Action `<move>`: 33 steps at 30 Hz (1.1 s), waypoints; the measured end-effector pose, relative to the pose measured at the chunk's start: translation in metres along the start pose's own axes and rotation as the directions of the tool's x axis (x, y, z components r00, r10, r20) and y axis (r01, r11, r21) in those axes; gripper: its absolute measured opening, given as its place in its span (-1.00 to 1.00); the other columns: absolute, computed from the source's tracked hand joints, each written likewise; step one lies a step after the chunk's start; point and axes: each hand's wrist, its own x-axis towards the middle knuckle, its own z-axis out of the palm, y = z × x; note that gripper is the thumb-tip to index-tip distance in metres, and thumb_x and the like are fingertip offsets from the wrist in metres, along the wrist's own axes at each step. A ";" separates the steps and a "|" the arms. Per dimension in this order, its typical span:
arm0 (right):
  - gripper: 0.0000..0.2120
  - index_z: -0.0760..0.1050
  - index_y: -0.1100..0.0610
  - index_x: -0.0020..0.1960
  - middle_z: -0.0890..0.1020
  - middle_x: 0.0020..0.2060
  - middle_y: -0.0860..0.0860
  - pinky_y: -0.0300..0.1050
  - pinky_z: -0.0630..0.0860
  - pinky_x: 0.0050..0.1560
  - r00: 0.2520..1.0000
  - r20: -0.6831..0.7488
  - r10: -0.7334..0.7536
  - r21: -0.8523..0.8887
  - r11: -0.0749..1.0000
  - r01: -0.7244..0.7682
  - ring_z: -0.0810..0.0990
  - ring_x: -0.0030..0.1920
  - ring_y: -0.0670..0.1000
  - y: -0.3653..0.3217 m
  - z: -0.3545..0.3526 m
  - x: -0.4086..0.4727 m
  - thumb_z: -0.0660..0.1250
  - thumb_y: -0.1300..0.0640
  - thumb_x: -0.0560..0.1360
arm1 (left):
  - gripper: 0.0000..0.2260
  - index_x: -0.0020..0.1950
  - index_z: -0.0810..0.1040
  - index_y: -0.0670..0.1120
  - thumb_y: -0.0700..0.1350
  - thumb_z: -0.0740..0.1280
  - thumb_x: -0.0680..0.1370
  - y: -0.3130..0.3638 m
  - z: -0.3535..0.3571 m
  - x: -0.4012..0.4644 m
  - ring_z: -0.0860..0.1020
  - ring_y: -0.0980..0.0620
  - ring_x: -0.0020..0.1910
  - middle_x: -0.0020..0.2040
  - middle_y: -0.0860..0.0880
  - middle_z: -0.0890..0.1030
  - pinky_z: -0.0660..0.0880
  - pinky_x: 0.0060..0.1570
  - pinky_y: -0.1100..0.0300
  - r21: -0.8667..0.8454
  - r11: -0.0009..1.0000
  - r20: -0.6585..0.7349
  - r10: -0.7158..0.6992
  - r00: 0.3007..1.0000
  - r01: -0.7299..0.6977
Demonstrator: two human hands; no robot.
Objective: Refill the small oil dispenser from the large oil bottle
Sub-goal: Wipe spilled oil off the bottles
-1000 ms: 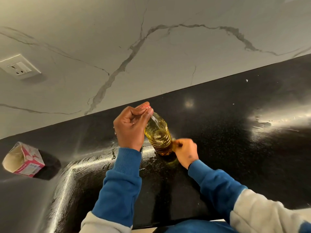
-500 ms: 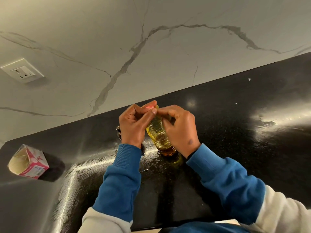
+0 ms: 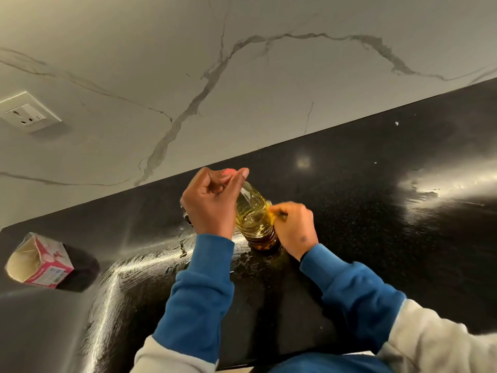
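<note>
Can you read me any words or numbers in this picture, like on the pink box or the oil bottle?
No word or number here is sharp enough to read.
Pink carton: it has a picture and small print on its side, too blurred to read.
Oil bottle: no label shows.
Red cap under the left hand: no writing can be made out.
Wall socket: only holes, no letters.

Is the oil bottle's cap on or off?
On, it seems: the left hand grips a red cap atop the bottle; the seal is hidden.
</note>
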 end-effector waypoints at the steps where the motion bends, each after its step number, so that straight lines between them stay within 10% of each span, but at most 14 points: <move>1: -0.86 0.70 0.20 -0.03 0.71 -0.07 0.07 -0.13 0.60 0.02 0.998 -0.038 -0.051 0.025 0.998 0.052 0.65 -0.09 0.01 -0.013 -0.007 0.002 0.36 0.32 0.54 | -0.71 -0.32 0.54 -0.01 -0.19 0.64 0.38 0.000 -0.001 0.002 0.68 -0.01 -0.24 -0.29 0.01 0.66 0.63 -0.19 0.16 0.002 1.000 0.020 -0.002 1.000 0.002; 4: -0.81 0.68 0.20 0.04 0.70 -0.05 0.02 -0.44 0.53 -0.05 0.963 -0.147 -0.224 0.120 0.963 0.242 0.64 -0.10 -0.11 -0.045 -0.024 0.006 0.38 0.37 0.50 | -0.77 -0.27 0.57 -0.12 -0.28 0.62 0.37 0.000 -0.005 0.004 0.70 0.13 -0.19 -0.25 0.03 0.67 0.60 -0.18 0.28 -0.052 0.998 0.087 -0.016 0.996 0.021; 9: -0.79 0.68 0.19 0.07 0.69 -0.03 0.00 -0.35 0.57 0.01 0.905 -0.254 -0.342 0.136 0.914 0.383 0.65 -0.05 -0.14 -0.040 -0.018 0.007 0.39 0.38 0.50 | -0.78 -0.20 0.54 -0.13 -0.38 0.51 0.44 -0.002 -0.011 0.008 0.72 -0.01 0.06 -0.07 0.01 0.73 0.63 -0.07 0.26 -0.210 0.971 0.261 -0.057 0.964 0.114; 19: -0.80 0.64 0.28 -0.16 0.68 -0.22 0.19 0.11 0.62 -0.07 0.958 0.135 0.253 -0.023 0.967 -0.252 0.66 -0.10 0.21 0.042 0.010 -0.004 0.24 0.34 0.52 | -0.75 -0.25 0.59 -0.05 -0.20 0.65 0.32 -0.003 0.005 -0.003 0.71 0.04 -0.16 -0.20 -0.10 0.68 0.65 -0.17 0.16 -0.108 0.989 0.055 -0.099 0.994 0.105; 24: -0.84 0.67 0.23 -0.09 0.70 -0.15 0.13 0.03 0.62 -0.03 0.998 -0.030 -0.057 -0.030 0.998 0.056 0.66 -0.13 0.11 -0.003 -0.007 0.012 0.31 0.28 0.57 | -0.76 -0.26 0.61 -0.15 -0.11 0.64 0.39 -0.009 0.003 -0.003 0.71 -0.03 -0.17 -0.23 -0.06 0.69 0.67 -0.17 0.08 0.076 0.997 0.008 0.024 1.000 -0.024; 29: -0.72 0.68 0.17 0.10 0.70 0.00 0.01 -0.32 0.56 0.08 0.888 -0.230 -0.398 0.114 0.895 0.431 0.65 0.00 -0.12 -0.059 -0.029 0.007 0.33 0.41 0.49 | -0.86 -0.16 0.67 -0.12 -0.15 0.61 0.42 -0.006 -0.005 0.001 0.71 0.00 -0.14 -0.18 -0.04 0.71 0.65 -0.13 0.17 0.069 0.994 0.096 0.074 0.993 -0.081; 33: -0.73 0.68 0.17 0.11 0.71 0.00 0.01 -0.34 0.55 0.08 0.898 -0.279 -0.340 0.115 0.917 0.382 0.66 0.01 -0.10 -0.033 -0.011 0.010 0.34 0.41 0.50 | -0.86 -0.15 0.65 -0.12 -0.22 0.59 0.43 -0.004 -0.012 0.007 0.70 0.11 -0.14 -0.16 0.03 0.70 0.61 -0.13 0.30 0.039 0.999 0.138 0.019 0.990 -0.024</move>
